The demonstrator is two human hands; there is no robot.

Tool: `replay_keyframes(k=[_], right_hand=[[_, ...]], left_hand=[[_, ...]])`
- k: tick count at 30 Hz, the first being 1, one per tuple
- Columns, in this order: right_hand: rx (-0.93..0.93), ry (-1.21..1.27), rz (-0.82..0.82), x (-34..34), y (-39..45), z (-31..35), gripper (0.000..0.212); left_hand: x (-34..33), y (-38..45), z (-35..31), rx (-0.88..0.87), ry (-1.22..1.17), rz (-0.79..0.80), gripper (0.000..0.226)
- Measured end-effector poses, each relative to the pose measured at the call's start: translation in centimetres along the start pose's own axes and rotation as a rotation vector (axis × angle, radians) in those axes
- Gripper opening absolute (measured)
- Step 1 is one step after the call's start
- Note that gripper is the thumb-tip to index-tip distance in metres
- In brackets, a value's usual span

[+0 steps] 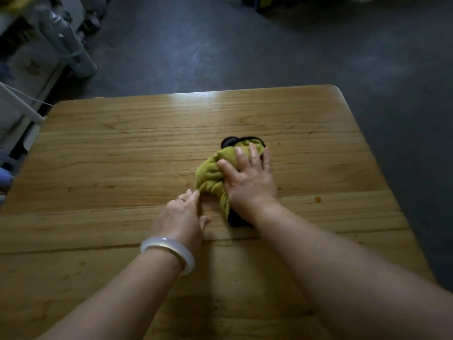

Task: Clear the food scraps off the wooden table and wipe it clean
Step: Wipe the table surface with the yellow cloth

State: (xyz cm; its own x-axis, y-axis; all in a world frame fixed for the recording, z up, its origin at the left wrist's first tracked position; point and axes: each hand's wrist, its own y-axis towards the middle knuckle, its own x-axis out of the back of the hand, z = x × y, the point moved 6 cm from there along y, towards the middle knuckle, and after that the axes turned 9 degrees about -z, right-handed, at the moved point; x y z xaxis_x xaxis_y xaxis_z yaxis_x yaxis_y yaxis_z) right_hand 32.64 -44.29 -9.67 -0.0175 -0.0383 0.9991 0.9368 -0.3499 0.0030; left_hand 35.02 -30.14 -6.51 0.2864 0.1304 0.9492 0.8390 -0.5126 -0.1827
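A bunched olive-green cloth [210,174] with a black edge lies near the middle of the wooden table [103,153]. My right hand [247,177] presses flat on top of it, fingers spread and straight. Just left of the cloth, my left hand [182,213] rests on the tabletop, its fingertips touching the cloth's near-left edge. A white bangle sits on that wrist. Small orange food specks remain on the wood: one [318,199] to the right of my right wrist, another [279,143] beyond the cloth's right end.
Grey concrete floor [220,45] surrounds the table at the back and right. White furniture and a wrapped bundle [66,42] stand off the table's far-left corner. The table's right edge runs diagonally close to the specks.
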Motion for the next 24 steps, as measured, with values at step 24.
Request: replay_keyframes(k=[24], right_hand=[[-0.212,-0.004,0.085,0.5,5.0,-7.2,0.056]], left_hand=[[-1.7,0.8,-1.5,-0.031,0.234,0.218,0.088]])
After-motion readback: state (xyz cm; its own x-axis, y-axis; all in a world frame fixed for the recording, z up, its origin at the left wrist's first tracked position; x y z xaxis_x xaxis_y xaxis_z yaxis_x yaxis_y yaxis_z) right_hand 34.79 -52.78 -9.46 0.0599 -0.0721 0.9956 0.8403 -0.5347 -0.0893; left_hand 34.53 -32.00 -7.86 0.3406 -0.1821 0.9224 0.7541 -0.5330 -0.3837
